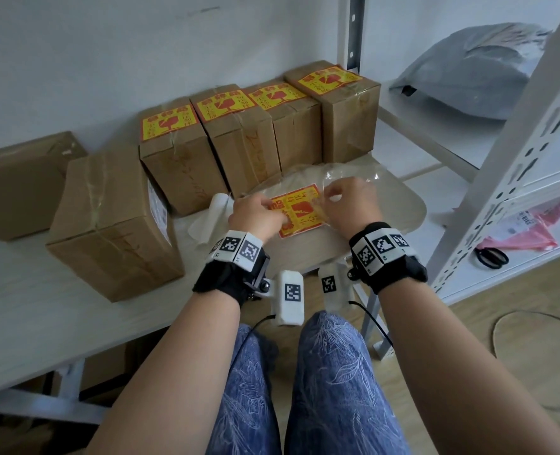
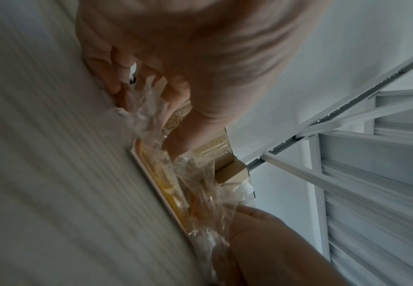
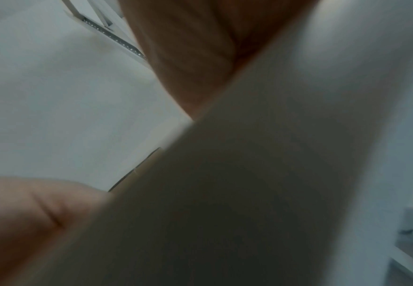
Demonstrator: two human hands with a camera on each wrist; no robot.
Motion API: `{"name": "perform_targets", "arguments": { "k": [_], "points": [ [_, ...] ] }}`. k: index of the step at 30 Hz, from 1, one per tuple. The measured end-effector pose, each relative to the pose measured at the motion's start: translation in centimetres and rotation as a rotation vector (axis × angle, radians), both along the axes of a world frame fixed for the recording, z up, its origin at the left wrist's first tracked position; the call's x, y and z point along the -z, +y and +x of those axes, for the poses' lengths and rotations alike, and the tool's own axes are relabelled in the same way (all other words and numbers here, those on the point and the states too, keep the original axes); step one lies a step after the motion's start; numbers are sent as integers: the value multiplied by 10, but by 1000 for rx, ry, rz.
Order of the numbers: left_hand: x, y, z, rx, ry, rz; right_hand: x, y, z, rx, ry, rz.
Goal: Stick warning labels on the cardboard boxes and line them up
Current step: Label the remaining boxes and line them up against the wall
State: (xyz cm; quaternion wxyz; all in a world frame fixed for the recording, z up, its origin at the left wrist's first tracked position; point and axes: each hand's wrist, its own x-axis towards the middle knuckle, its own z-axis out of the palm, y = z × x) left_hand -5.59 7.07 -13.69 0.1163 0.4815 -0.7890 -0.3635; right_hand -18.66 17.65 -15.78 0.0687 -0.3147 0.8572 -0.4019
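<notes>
Yellow and red, the label stack [image 1: 296, 210] lies flat on the table [image 1: 26, 310], half inside a clear bag [image 1: 344, 174] whose crumpled mouth covers its far side. Everything else is placed here from that stack.

The left hand [image 1: 255, 215] rests at the stack's left edge, fingers curled down onto the labels and the plastic; the left wrist view shows its fingertips [image 2: 176, 143] pressing into the wrinkled film over the labels' white edge. The right hand [image 1: 351, 198] sits at the stack's right edge, thumb and fingers pinched on the bag film just above the labels. The right wrist view is too blurred to add anything about that grip.

Beyond the stack, a row of four boxes [image 1: 232, 136] stands against the wall, touching side by side, each with a yellow-and-red label on its top face. Left of the stack, just beside the row's left end, stands a bare box [image 1: 114, 231] sealed with clear tape, no warning label on it. Farther left lies another bare box [image 1: 19, 185], tilted. A curl of white backing paper [image 1: 206, 221] lies between the stack and the nearer bare box.

To the stack's right rises a white metal shelf [image 1: 508, 165], with a grey mailer [image 1: 469, 73] on an upper level and scissors [image 1: 490, 257] on a lower one.
</notes>
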Motion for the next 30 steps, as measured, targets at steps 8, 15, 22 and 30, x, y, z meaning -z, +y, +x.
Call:
{"name": "perform_targets", "arguments": {
  "k": [8,15,22,30],
  "points": [
    [10,-3,7,-107,190,47,-14,-2,5,33,-34,234],
    [12,4,8,-295,500,268,-10,0,-8,34,-124,126],
    [15,9,7,-202,575,298,0,-4,-13,61,-261,-8],
    [15,7,20,-106,655,396,6,0,-7,36,-242,-79]
  ]
}}
